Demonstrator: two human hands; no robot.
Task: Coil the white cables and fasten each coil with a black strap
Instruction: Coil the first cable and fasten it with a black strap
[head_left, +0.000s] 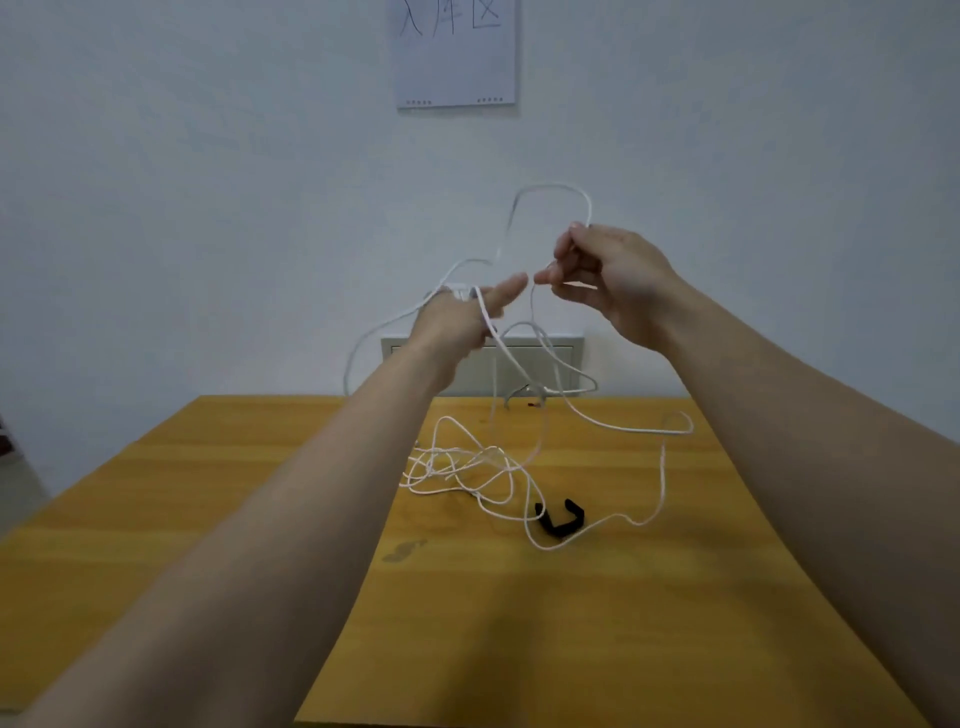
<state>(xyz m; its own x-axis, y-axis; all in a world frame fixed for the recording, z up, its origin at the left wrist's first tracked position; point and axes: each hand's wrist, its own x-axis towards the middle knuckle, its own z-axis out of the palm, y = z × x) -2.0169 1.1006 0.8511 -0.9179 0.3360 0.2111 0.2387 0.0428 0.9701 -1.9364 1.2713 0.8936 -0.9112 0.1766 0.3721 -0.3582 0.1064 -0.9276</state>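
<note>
The right hand (608, 283) pinched the white cable (470, 453) up in the air. The cable ran over the left hand (457, 322), but its grip was too blurry to tell. The rest lay tangled on the yellow table (208, 519), touching 1 black strap (561, 521).

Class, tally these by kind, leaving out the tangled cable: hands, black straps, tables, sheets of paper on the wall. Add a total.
Hands: 2, left hand and right hand
Black strap: 1
Table: 1
Sheet of paper: 1
Total: 5
</note>
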